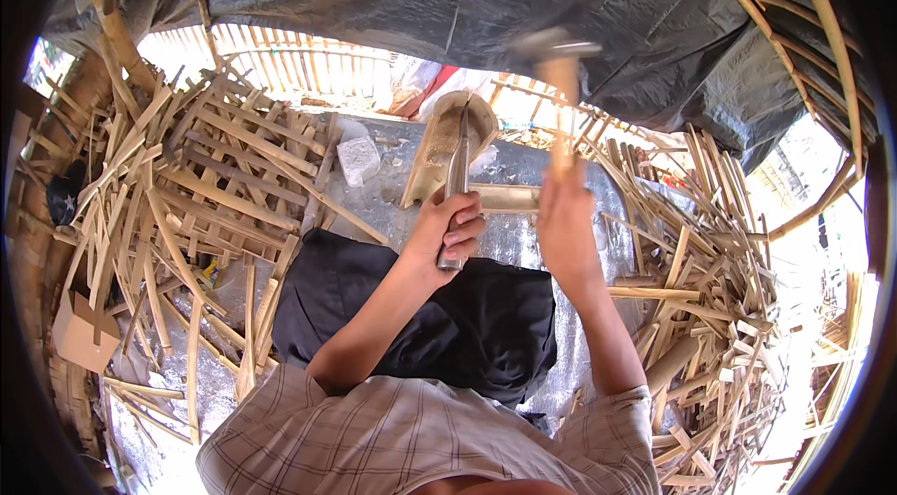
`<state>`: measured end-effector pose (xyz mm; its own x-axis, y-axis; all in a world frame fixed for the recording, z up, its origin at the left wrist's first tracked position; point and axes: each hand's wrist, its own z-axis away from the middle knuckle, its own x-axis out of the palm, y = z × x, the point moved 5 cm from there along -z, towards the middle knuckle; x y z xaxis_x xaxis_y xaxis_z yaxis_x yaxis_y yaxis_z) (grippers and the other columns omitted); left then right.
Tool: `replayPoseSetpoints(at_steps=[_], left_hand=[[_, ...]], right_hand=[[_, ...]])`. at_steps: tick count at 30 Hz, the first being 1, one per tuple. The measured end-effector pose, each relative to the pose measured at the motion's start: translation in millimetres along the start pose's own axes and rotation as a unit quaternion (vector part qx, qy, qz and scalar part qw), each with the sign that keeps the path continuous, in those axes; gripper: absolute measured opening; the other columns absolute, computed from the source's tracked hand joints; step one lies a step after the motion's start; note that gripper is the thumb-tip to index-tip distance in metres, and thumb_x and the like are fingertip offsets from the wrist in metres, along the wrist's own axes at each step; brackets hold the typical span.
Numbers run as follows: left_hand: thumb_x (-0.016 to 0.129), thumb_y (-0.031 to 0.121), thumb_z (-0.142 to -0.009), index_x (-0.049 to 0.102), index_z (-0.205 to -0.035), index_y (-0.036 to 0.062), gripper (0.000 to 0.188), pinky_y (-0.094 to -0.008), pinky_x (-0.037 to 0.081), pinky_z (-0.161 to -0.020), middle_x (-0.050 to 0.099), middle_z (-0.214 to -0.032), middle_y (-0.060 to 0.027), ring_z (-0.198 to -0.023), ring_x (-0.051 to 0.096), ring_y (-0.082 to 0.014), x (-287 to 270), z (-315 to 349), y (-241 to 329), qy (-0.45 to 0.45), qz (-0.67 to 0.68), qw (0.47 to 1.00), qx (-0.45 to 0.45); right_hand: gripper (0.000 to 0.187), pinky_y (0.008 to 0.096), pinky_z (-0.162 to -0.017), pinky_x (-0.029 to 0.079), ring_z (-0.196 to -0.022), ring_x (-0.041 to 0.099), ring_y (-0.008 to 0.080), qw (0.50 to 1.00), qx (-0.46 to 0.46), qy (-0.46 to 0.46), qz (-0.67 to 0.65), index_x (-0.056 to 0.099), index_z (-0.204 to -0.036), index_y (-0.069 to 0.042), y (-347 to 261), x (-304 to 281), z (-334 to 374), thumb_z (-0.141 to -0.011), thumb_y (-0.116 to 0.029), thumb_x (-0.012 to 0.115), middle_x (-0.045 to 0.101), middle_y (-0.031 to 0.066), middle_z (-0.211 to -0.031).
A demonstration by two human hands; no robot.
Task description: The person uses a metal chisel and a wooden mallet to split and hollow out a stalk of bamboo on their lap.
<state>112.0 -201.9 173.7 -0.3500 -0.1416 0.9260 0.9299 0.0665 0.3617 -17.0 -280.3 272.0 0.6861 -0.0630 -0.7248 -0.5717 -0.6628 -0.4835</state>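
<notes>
My left hand point(448, 231) is wrapped round the metal handle of a long knife point(457, 170). Its blade points away from me, set into the far end of a thick piece of bamboo point(425, 158). That bamboo lies tilted in front of my knees, and its hollow inner side shows in part. Raised on the right, my right hand point(566, 215) grips the wooden handle of a hammer point(561, 102). The hammer's head is blurred by motion and is apart from the knife. A pale half-round bamboo length point(513, 199) lies crosswise between the two hands.
Split bamboo strips point(238, 154) are heaped on the left, with more bamboo pieces point(719, 280) piled on the right. A whitish block point(359, 161) sits on the grey ground sheet. Black sheeting point(617, 9) hangs low ahead. A cardboard box point(86, 333) stands at far left.
</notes>
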Motion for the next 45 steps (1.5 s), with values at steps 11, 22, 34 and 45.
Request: replayPoseSetpoints(at_steps=[11,22,34,45], left_hand=[[0.057,0.009,-0.097,0.043,-0.077,0.0090,0.025,-0.0157,0.028,-0.032,0.043,-0.066,0.0049,-0.044,0.036,-0.0001,-18.3,-6.0,20.4,-0.030,0.036,0.999,-0.001],[0.067,0.024,-0.095,0.050,-0.107,0.0078,0.027,-0.0210,0.039,-0.042,0.053,-0.081,0.0015,-0.059,0.050,-0.0044,-23.2,42.4,126.7,0.135,-0.695,0.705,-0.029],[0.058,0.003,-0.073,0.061,-0.081,-0.0042,0.011,-0.0395,0.053,-0.053,0.068,-0.076,-0.0180,-0.060,0.068,-0.0265,3.2,2.3,164.7,0.205,-0.911,0.351,0.073],[0.074,0.033,-0.086,0.067,-0.107,0.0050,0.036,-0.0512,0.056,-0.089,0.065,-0.119,-0.0159,-0.111,0.064,-0.0396,32.7,-33.4,164.1,0.198,-0.955,0.175,0.136]], right_hand=[[0.027,0.0214,-0.037,0.025,-0.044,0.037,0.0025,0.818,0.260,-0.159,-0.487,0.047,-0.086,-0.011,82.4,66.7,122.2,-0.104,-0.028,0.058,0.039,-0.0060,-0.060],[0.023,0.0184,-0.042,0.023,-0.048,0.028,0.0013,0.530,0.381,-0.210,-0.728,0.043,-0.083,-0.012,177.4,190.4,285.2,-0.101,-0.009,0.057,0.033,-0.0071,-0.062],[0.016,0.0170,-0.038,0.022,-0.042,0.027,-0.0001,0.402,0.311,-0.335,-0.794,0.053,-0.097,-0.011,161.9,163.1,284.7,-0.105,-0.024,0.057,0.036,-0.0069,-0.060],[0.030,0.0160,-0.034,0.021,-0.039,0.025,-0.0001,0.392,0.380,-0.377,-0.748,0.053,-0.089,-0.009,142.9,171.1,279.9,-0.105,-0.034,0.056,0.029,-0.0088,-0.055]])
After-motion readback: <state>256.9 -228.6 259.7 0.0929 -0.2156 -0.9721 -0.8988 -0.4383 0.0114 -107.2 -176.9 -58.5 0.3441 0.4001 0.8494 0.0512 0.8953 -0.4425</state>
